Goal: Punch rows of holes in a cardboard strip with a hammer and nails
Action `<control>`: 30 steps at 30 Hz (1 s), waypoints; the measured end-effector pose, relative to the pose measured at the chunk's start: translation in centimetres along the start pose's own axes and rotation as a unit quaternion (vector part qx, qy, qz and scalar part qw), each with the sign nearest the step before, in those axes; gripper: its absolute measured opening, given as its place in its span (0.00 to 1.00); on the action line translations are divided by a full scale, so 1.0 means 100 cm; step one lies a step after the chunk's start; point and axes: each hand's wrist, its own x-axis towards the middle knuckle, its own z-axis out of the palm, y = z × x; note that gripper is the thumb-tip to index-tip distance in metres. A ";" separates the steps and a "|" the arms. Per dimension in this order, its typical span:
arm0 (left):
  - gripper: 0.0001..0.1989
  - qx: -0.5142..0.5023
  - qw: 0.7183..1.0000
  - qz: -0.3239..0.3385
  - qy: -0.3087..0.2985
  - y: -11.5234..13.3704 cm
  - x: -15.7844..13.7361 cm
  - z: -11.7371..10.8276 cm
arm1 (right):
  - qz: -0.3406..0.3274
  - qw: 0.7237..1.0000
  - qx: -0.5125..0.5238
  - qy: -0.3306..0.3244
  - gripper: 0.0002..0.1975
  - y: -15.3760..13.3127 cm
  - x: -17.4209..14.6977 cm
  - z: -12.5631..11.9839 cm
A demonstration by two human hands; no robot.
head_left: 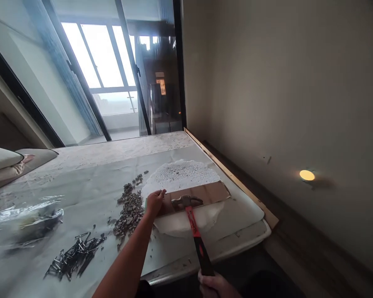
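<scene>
A claw hammer point(191, 221) with a red and black handle is in my right hand point(213, 283), whose fingers wrap round the handle's end. Its metal head is over a brown cardboard strip point(211, 193); whether it touches the strip I cannot tell. At the strip's left end is my left hand point(154, 202), thumb and fingers pinched together. Anything between those fingertips is too small to make out. Under the strip lies a rough-edged white round sheet point(161, 176), its far part covered with small pale bumps or grains. Grey stone chips point(129, 213) are heaped left of it.
Loose nails point(76, 254) lie in a pile at the front left, near a clear plastic bag point(31, 225) with unclear contents. A wooden edge board point(233, 176) runs along the covered surface's right side, by the wall point(286, 82). Folded bedding point(6, 165) sits far left.
</scene>
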 end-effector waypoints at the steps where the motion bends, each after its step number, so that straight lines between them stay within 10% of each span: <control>1: 0.23 0.010 1.000 0.000 -0.004 -0.001 0.001 0.002 | 0.001 1.000 0.020 0.002 0.16 -0.001 -0.001 0.001; 30: 0.18 0.171 0.982 0.069 -0.048 0.004 -0.002 0.003 | 0.021 1.000 0.022 0.006 0.18 -0.015 -0.009 0.012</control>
